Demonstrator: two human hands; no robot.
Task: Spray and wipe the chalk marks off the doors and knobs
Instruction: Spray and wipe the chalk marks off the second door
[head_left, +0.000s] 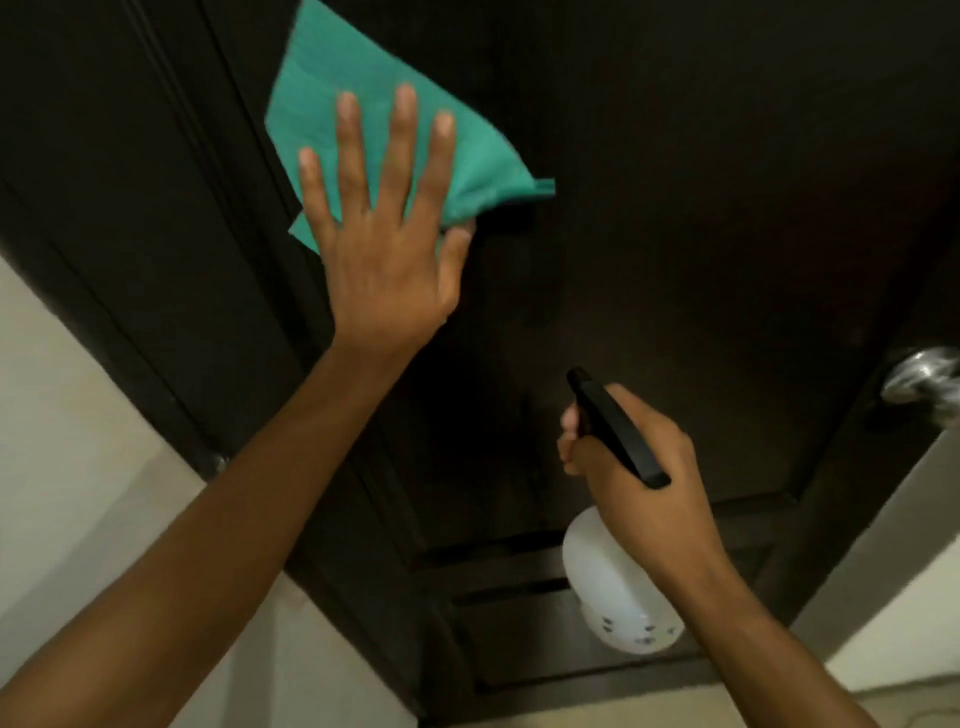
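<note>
Dark door (675, 208) | left hand (384, 260) presses cloth (363, 104) | right hand (644, 467) grips sprayer (613, 587)

the door (649, 208) is dark brown, nearly black, with a plain upper panel and recessed slats low down; no chalk marks can be made out on its dim surface. a teal cloth (374, 93), folded into a rough flat pad, lies flat against the upper panel at its left side, one corner pointing right. a silver round knob (922, 382) sits at the door's right edge, blurred. the spray bottle (618, 587) has a white translucent body with small dark print near the base and a black trigger head (615, 428), its nozzle aimed up at the door, apart from it.
</note>
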